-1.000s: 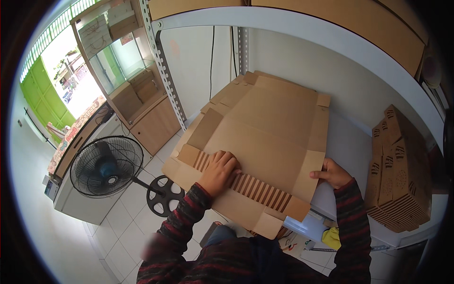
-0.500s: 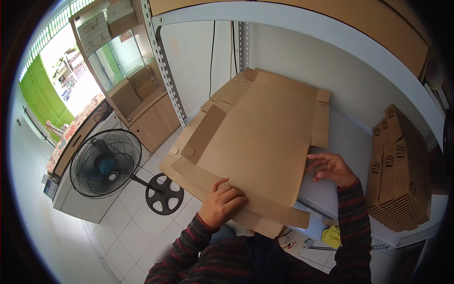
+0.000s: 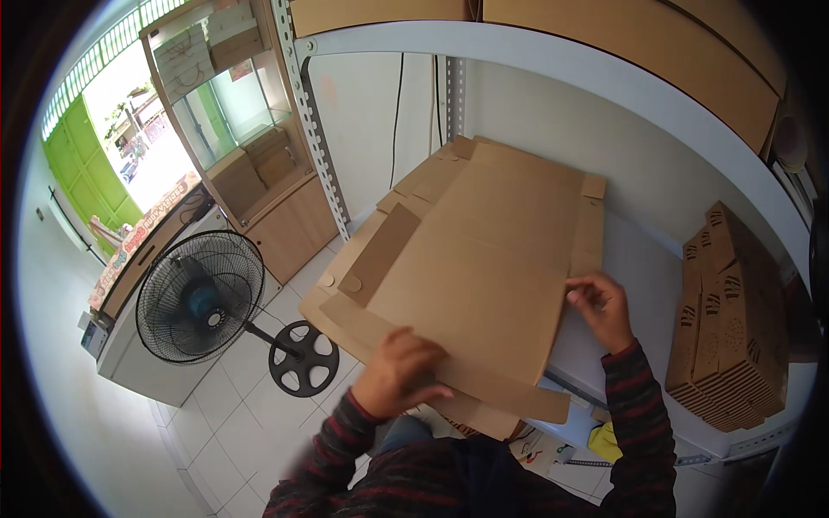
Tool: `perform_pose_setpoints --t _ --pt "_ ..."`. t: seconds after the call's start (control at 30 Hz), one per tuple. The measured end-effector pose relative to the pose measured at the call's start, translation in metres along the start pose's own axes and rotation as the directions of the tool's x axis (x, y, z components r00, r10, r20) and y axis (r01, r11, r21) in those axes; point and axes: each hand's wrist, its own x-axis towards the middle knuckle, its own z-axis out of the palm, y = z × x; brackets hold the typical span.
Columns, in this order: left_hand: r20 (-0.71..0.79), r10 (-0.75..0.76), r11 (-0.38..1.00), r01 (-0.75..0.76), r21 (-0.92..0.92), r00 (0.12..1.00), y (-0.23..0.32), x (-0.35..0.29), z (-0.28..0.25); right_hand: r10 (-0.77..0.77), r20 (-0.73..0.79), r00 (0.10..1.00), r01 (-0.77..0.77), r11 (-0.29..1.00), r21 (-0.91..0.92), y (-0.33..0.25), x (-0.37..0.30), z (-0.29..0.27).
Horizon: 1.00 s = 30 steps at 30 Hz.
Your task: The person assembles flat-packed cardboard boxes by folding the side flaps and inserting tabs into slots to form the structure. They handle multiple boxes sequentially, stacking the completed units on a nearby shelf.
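A large flat brown cardboard box blank (image 3: 484,259) lies on a shelf, with its flaps spread around the main panel. Over its near flap is my left hand (image 3: 400,371), slightly blurred, thumb and fingers apart. Whether the palm touches the cardboard I cannot tell. At the blank's right edge, by the notch below the right side flap (image 3: 587,229), my right hand (image 3: 604,315) has its thumb and forefinger close together on the edge. A raised, darker flap (image 3: 380,246) runs along the left side, with round tabs near its lower end.
A stack of folded printed cardboard boxes (image 3: 725,328) stands at the right on the grey shelf (image 3: 639,276). A standing fan (image 3: 203,298) is on the tiled floor at left, before a glass display cabinet (image 3: 229,129). A metal shelf beam (image 3: 553,43) crosses above; a yellow cloth (image 3: 604,442) lies below.
My left hand has lifted and turned a little, its thumb now spread out. My right hand has drawn its fingers together at the cardboard's right edge. The view has shifted slightly.
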Motion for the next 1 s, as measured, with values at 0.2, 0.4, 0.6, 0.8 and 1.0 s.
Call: perform_pose_setpoints --t 0.2,0.4,0.6,0.8,1.0 --pt "-0.467 -0.260 0.892 0.395 0.218 0.845 -0.081 0.004 -0.048 -0.032 -0.104 0.994 0.039 0.997 0.069 0.005 0.002 -0.011" --pt "-0.333 -0.357 0.870 0.440 0.223 0.873 -0.072 0.024 -0.047 -0.071 -0.034 0.997 0.072 0.997 0.025 0.004 0.001 -0.006" --pt "-0.117 -0.323 0.864 0.343 0.369 0.939 -0.037 0.032 -0.022 -0.121 0.061 0.991 0.127 0.986 -0.110 0.009 -0.001 -0.011" --pt "-0.315 -0.364 0.848 0.452 0.278 0.876 -0.059 0.017 -0.024 0.088 -0.224 0.971 -0.105 0.992 -0.066 0.026 -0.002 -0.029" --pt "-0.052 -0.283 0.935 0.288 0.206 0.958 -0.064 -0.008 -0.081 -0.244 -0.055 0.968 0.179 0.829 -0.530 0.003 0.000 -0.026"
